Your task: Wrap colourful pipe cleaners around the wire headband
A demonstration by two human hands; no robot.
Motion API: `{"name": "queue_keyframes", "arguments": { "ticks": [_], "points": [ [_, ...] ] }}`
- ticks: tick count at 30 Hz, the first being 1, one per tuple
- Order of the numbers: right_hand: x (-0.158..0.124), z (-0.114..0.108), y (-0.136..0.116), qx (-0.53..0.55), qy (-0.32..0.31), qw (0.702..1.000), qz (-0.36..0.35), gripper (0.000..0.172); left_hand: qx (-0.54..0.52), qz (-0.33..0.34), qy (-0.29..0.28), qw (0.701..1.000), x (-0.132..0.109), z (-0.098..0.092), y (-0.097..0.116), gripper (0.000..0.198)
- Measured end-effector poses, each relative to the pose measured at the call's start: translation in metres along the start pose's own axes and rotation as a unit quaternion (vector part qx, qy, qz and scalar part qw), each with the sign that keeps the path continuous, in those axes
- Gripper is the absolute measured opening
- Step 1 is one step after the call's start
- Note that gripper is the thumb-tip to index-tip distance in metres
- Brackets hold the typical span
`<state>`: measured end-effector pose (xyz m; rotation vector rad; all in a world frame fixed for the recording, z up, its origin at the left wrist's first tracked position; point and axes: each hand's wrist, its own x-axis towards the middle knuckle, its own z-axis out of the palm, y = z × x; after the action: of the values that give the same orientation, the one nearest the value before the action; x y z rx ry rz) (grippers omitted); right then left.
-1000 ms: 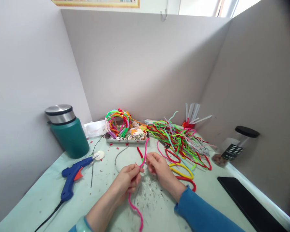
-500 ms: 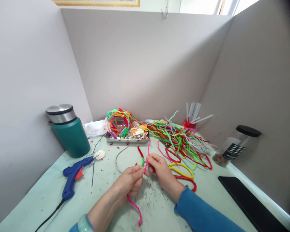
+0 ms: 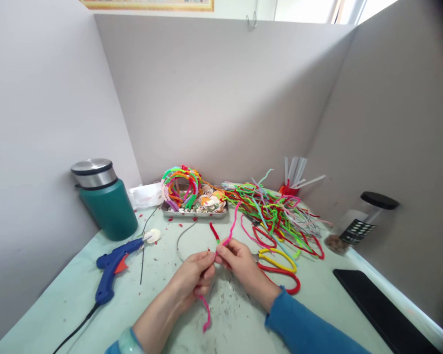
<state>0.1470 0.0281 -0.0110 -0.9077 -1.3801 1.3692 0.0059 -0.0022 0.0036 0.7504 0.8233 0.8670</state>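
Observation:
My left hand (image 3: 195, 278) is closed in a pinch at the middle of the table. It grips a pink pipe cleaner (image 3: 206, 314), whose tail hangs below the fist. Close beside it, my right hand (image 3: 241, 265) pinches the same pink strand, with its free end pointing up and away. Between the hands a short red and green wrapped end (image 3: 213, 231) sticks up. A thin grey curved band (image 3: 177, 243) runs behind my left fingers; whether it joins the wrapped end is hidden. Scissors with red and yellow handles (image 3: 280, 258) lie by my right hand.
A blue glue gun (image 3: 106, 275) lies left, its nozzle by a white disc (image 3: 153, 236). Behind are a green bottle (image 3: 109, 209), a metal tray (image 3: 192, 214) with colourful wrapped hoops and a heap of pipe cleaners (image 3: 269, 206). A jar (image 3: 358, 226) and black slab (image 3: 384, 309) are right.
My right hand has shifted slightly down and left, closer to my left hand. The pink strand's upper end now slants right, and the lower tail has swung left and up.

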Motion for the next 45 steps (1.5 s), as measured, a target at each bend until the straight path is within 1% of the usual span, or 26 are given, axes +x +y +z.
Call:
{"name": "queue_keyframes", "arguments": {
  "ticks": [5,7,9,12,15,17,19,21,24,26,29,32,34,37,39,42,45],
  "points": [
    [0.004,-0.009,0.000,-0.029,0.084,0.996,-0.024,0.029,-0.011,0.000,-0.019,1.000,0.000,-0.001,-0.002,0.022],
    [0.006,-0.013,0.000,-0.029,0.093,0.995,-0.025,0.030,0.009,-0.004,-0.029,1.000,-0.001,-0.001,-0.002,0.021],
    [0.007,-0.014,0.001,-0.016,0.092,0.995,-0.018,0.031,0.052,-0.006,-0.035,0.998,-0.002,0.002,-0.001,0.022],
    [0.009,-0.014,0.002,0.015,0.092,0.996,-0.002,0.031,0.115,-0.004,-0.027,0.993,-0.005,0.007,0.001,0.025],
    [0.010,-0.015,0.000,0.030,0.112,0.993,-0.006,0.031,0.100,0.005,0.001,0.995,-0.005,0.008,0.002,0.027],
    [0.010,-0.016,-0.001,0.037,0.123,0.992,-0.005,0.031,0.073,0.011,0.006,0.997,-0.004,0.006,0.002,0.027],
    [0.010,-0.016,-0.003,0.048,0.108,0.993,0.004,0.030,0.064,0.014,0.009,0.998,-0.003,0.003,0.001,0.026],
    [0.009,-0.014,-0.003,0.048,0.069,0.996,0.013,0.027,0.061,0.018,0.019,0.998,-0.002,0.002,0.000,0.025],
    [0.006,-0.009,-0.002,0.009,0.006,1.000,0.012,0.022,0.047,0.024,0.023,0.998,0.001,0.002,-0.002,0.023],
    [0.004,-0.008,-0.002,-0.028,-0.015,0.999,0.004,0.022,0.030,0.033,0.024,0.999,0.003,0.004,-0.003,0.019],
    [0.002,-0.008,-0.001,-0.060,-0.007,0.998,-0.006,0.023,-0.002,0.048,0.046,0.998,0.005,0.006,-0.001,0.017],
    [0.002,-0.009,0.000,-0.059,-0.003,0.998,-0.014,0.022,-0.037,0.047,0.069,0.996,0.004,0.003,0.004,0.018],
    [0.003,-0.009,0.000,-0.055,0.002,0.998,-0.019,0.021,-0.047,0.043,0.069,0.996,0.003,0.000,0.007,0.015],
    [0.003,-0.010,0.001,-0.049,0.019,0.998,-0.026,0.022,-0.039,0.029,0.048,0.998,0.002,-0.003,0.008,0.012],
    [0.004,-0.010,0.001,-0.048,0.028,0.998,-0.027,0.023,-0.025,0.019,0.023,0.999,0.002,-0.004,0.007,0.015],
    [0.003,-0.010,0.002,-0.042,0.034,0.998,-0.022,0.024,-0.001,0.022,-0.012,1.000,0.001,-0.004,0.004,0.022],
    [0.003,-0.010,0.001,-0.029,0.032,0.999,-0.022,0.024,0.013,0.023,-0.030,0.999,0.000,-0.005,0.004,0.023]
  ]
}}
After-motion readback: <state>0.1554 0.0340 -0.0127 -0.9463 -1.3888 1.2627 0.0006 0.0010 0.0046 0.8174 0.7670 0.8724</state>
